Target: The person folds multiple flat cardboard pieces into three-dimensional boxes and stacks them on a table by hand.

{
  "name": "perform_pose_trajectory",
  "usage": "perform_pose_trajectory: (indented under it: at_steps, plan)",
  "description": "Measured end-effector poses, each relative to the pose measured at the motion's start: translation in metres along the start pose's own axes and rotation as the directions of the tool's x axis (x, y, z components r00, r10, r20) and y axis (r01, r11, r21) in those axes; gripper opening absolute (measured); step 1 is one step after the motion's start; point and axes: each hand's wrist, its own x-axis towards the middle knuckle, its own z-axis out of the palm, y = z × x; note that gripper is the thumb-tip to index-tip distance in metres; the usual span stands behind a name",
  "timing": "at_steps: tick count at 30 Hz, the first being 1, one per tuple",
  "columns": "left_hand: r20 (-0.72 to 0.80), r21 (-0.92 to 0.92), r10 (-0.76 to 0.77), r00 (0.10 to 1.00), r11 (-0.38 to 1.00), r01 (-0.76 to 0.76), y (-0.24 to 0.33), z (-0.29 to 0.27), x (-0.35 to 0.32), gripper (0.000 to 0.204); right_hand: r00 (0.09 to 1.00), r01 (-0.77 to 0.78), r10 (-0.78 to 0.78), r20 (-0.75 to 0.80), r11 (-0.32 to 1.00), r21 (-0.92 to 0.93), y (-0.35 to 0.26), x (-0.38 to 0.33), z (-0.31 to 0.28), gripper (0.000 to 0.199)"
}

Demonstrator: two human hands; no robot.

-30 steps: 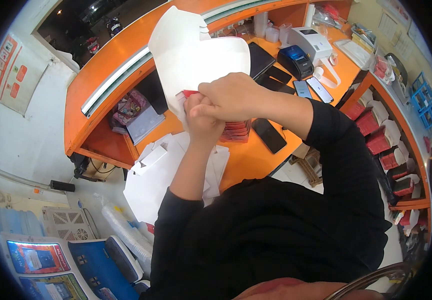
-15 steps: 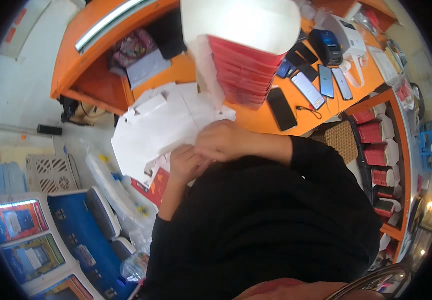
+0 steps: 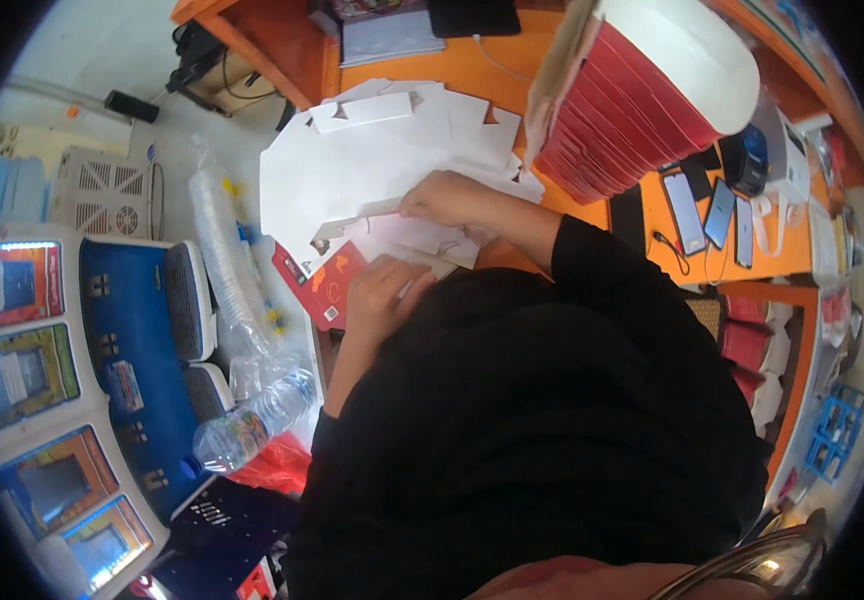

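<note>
Lying at about eleven o'clock from the person's chest, the pile of flat white carton blanks point(image 3: 372, 165) spreads over the near edge of the orange desk point(image 3: 462, 75) and hangs off it toward the floor. At nine o'clock, well apart, a clear water bottle point(image 3: 247, 425) lies on its side below a sleeve of stacked plastic cups point(image 3: 222, 255). The left hand point(image 3: 380, 290) rests curled, fingers bent narrow, on a red-printed blank point(image 3: 320, 290) at the lower edge of the pile; whether it pinches the sheet or only presses it, I cannot tell. The right hand point(image 3: 447, 197), at twelve o'clock, is closed lightly on the edge of a white blank, thumb and fingers nipping a fold line. At two o'clock a stack of red-sided folded cartons point(image 3: 622, 120) leans on the desk, with phones point(image 3: 702, 205) just beyond at three o'clock.

The blanks look light, thin and springy: stiff along the creases, floppy across the panels, and likely to slide over one another. A grip near a scored fold or corner tab seems safest, since a pinch mid-panel would probably buckle or dent the card.
</note>
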Motion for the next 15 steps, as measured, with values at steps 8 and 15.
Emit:
perform_pose_trajectory:
  at_steps: [8, 15]
  plan:
    - [-0.125, 0.173, -0.195, 0.973, 0.961, 0.215, -0.020, 0.023, 0.017, 0.019, 0.982, -0.141, 0.058, 0.180, 0.862, 0.488, 0.027, 0.018, 0.004, 0.041]
    - [-0.214, 0.173, -0.247, 0.945, 0.943, 0.285, -0.026, 0.022, 0.001, 0.018, 0.991, -0.047, 0.009, 0.134, 0.957, 0.287, 0.022, 0.021, 0.009, 0.044]
